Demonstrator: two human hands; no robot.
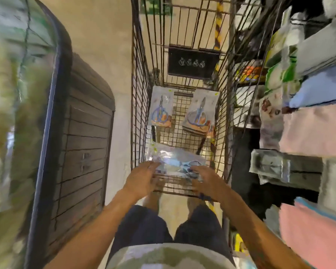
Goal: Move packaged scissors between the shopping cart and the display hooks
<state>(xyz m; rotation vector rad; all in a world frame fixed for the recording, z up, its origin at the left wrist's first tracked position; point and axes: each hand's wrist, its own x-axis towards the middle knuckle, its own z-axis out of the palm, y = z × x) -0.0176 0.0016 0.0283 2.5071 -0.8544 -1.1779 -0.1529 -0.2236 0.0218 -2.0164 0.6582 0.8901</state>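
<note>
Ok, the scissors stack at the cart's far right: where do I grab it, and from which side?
Probably by its near bottom edge, reaching in from above. The far-right stack lies flat on the cart floor, hard against the right wall, with open mesh only on its near and left sides. Both hands, left and right, are at the near packages.

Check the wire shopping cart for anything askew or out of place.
Nothing looks damaged. The two blue-and-orange scissor packs in the wire shopping cart lie flat side by side. The clear pack under both hands sits crosswise to them, slightly skewed.
</note>
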